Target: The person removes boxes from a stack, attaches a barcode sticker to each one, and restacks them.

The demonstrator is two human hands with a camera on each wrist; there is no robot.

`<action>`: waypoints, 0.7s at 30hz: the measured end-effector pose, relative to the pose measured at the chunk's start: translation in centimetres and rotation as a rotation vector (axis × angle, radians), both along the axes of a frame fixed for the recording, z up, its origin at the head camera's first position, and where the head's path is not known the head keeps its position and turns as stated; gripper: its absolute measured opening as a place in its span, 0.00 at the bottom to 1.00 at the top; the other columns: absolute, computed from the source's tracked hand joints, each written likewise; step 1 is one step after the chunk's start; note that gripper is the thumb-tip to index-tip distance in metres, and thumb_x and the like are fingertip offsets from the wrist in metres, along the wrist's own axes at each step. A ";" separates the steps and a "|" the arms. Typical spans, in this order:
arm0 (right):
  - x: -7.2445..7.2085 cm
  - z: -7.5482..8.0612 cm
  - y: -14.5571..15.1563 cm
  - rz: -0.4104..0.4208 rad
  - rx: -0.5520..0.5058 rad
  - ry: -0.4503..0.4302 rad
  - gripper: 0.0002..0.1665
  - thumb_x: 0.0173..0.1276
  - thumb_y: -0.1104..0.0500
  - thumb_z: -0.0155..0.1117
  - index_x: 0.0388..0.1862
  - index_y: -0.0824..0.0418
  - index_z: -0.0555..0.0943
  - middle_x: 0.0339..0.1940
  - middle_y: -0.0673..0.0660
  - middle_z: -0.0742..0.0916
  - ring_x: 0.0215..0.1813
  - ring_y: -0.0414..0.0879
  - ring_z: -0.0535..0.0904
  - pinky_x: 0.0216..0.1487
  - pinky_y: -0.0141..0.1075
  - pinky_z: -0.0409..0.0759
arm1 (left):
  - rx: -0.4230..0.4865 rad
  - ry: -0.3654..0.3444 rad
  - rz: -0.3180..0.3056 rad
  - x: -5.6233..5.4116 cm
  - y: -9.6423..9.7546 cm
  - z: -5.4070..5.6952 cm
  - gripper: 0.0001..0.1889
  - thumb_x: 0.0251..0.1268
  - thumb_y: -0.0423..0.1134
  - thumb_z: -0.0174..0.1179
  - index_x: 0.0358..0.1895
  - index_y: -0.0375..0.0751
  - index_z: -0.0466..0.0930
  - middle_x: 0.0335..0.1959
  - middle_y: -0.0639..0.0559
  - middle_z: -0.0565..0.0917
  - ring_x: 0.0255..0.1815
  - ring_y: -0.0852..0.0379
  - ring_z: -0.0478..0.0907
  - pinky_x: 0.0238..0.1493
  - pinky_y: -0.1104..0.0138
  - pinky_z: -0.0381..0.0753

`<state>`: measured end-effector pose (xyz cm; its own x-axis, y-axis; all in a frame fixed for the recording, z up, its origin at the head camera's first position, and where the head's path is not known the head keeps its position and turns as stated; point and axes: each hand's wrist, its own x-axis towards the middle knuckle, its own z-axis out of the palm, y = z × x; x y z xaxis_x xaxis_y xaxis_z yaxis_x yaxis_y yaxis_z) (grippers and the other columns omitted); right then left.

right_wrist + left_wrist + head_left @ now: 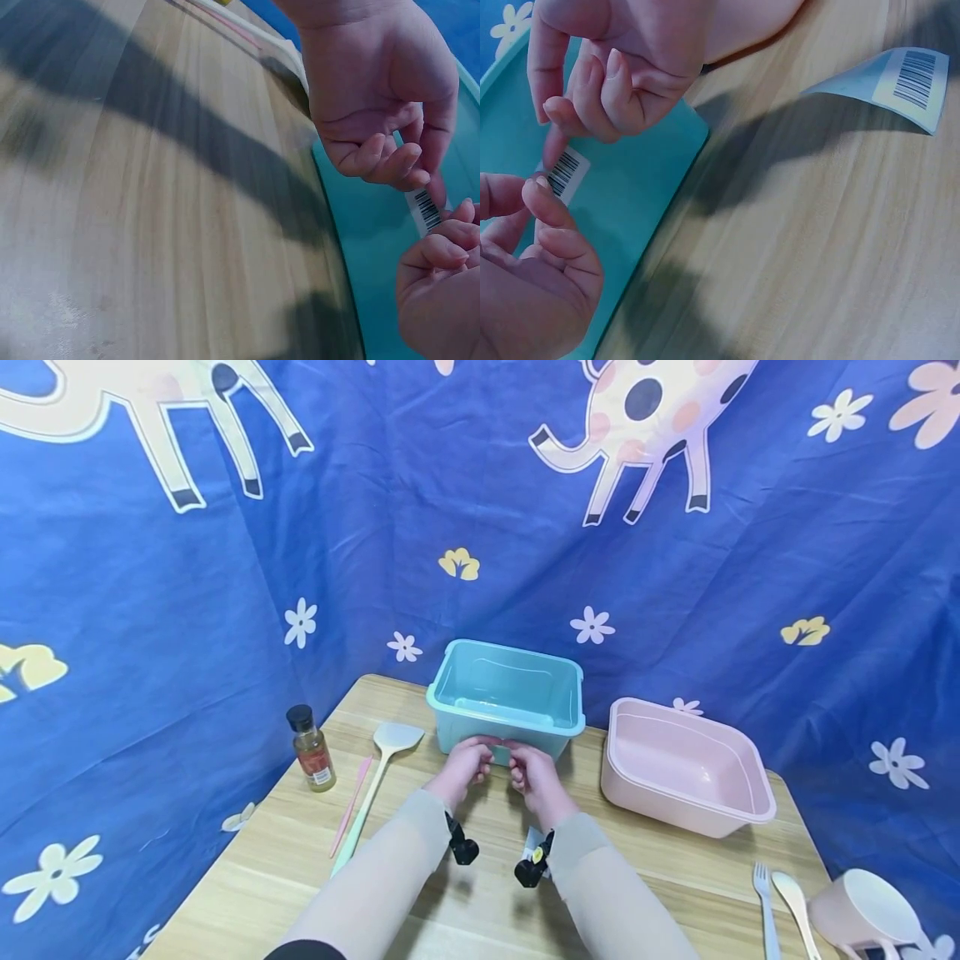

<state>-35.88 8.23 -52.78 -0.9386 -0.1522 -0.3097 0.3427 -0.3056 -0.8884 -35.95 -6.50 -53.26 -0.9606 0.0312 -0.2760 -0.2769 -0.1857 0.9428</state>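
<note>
A teal bin (480, 727) stands at the back of the table with a white barcode sticker (568, 177) on its front wall. My left hand (463, 768) and my right hand (534, 777) meet at this wall, fingertips close together. In the left wrist view, a fingertip of the right hand (622, 82) touches the sticker from above, while the left hand (544, 277) is at its lower edge. The right wrist view shows the left hand (382, 97) above the right hand (450, 292), with part of the sticker (427, 209) hidden behind fingers.
A curled paper with a barcode (911, 86) lies on the table near my right wrist. To the right are a pink basin (675, 802), fork (763, 893), spoon (795, 902) and mug (847, 910). On the left are a bottle (311, 752), pink utensil (351, 810) and spatula (396, 737).
</note>
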 end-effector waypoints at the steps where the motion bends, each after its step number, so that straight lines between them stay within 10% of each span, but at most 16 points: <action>1: 0.0 -0.1 0.0 0.004 0.004 -0.007 0.23 0.72 0.67 0.50 0.64 0.72 0.73 0.21 0.48 0.76 0.16 0.34 0.63 0.17 0.24 0.57 | -0.004 -0.005 -0.004 0.0 0.0 -0.1 0.22 0.59 0.26 0.49 0.58 0.28 0.75 0.29 0.46 0.76 0.19 0.63 0.67 0.19 0.75 0.64; 13: 0.6 -0.8 0.2 0.060 0.039 -0.016 0.23 0.74 0.64 0.50 0.66 0.71 0.72 0.23 0.49 0.76 0.16 0.34 0.62 0.17 0.24 0.58 | -0.060 -0.035 -0.049 0.6 -0.3 -0.7 0.22 0.65 0.30 0.50 0.62 0.33 0.74 0.27 0.51 0.78 0.20 0.62 0.68 0.20 0.73 0.65; 21: 1.5 1.3 2.7 0.107 0.086 0.039 0.23 0.74 0.62 0.52 0.63 0.74 0.73 0.20 0.48 0.77 0.15 0.34 0.63 0.16 0.24 0.58 | -0.137 -0.008 -0.116 1.4 -0.3 1.3 0.13 0.67 0.35 0.56 0.49 0.29 0.80 0.28 0.46 0.82 0.19 0.62 0.73 0.22 0.72 0.69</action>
